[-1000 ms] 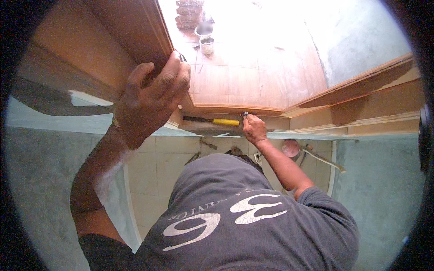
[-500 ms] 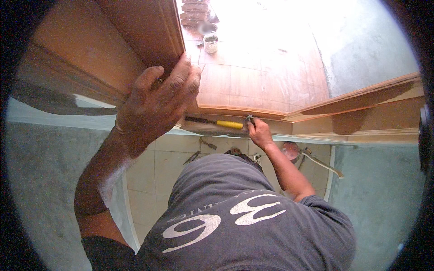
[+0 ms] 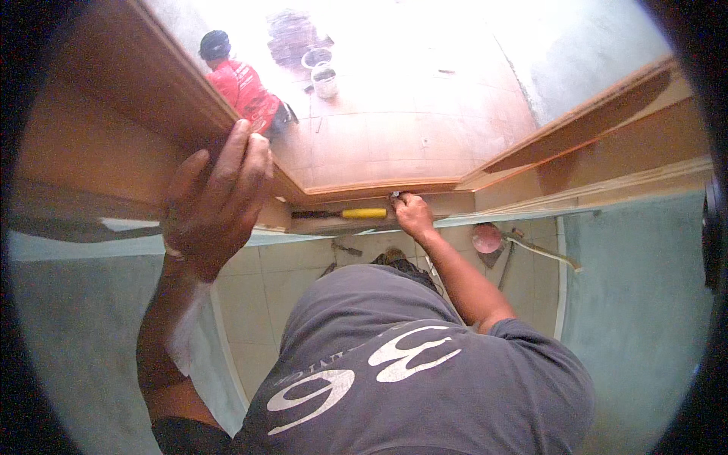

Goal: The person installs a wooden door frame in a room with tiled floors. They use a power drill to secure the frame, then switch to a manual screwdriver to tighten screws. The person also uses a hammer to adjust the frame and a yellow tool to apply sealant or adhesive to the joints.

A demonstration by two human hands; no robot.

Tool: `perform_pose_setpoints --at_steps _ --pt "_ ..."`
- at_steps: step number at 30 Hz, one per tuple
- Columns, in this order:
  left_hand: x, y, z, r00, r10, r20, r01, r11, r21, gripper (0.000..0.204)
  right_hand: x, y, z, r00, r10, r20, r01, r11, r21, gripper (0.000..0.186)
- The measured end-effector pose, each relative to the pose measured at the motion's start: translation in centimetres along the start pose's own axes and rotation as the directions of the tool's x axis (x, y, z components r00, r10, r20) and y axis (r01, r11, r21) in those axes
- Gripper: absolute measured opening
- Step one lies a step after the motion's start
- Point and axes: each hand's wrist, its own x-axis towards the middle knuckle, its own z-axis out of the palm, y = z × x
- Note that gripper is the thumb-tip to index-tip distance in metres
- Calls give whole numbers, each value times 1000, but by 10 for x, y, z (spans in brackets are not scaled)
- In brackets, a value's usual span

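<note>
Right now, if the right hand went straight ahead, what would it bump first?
Probably the lower wooden rail, just past the small metal piece in the right hand; I can't tell whether they touch.

Bright Beyond, Dimmer Here

From my remote seat I see a mottled grey-green left wall (image 3: 83, 326) and a similar right wall (image 3: 641, 288), a cream tiled floor (image 3: 243, 284) between them. Farther off, white glare (image 3: 425, 38) washes over a pinkish tiled floor (image 3: 379, 144) and a pale wall (image 3: 565, 64).
</note>
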Motion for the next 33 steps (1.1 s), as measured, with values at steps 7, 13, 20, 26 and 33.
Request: perform_pose_setpoints --at_steps 7,13,20,26,33 --pt "3 1 -6 999 -40 -21 40 999 21 33 0 8 0 996 -80 -40 83 992 92 35" --pt "3 -6 -12 999 -38 -29 37 999 -17 28 -8 1 -5 996 -81 -49 82 996 23 33" --pt "3 -4 -10 997 -58 -46 57 998 -26 30 -15 -1 -13 995 -98 13 96 989 115 37" --pt "3 -3 -9 996 -68 -64 66 997 -25 28 -2 -7 -10 999 11 40 -14 997 76 38" --pt "3 -3 -6 994 -76 -76 75 997 -19 27 -8 -11 -8 999 33 5 -33 969 244 31"
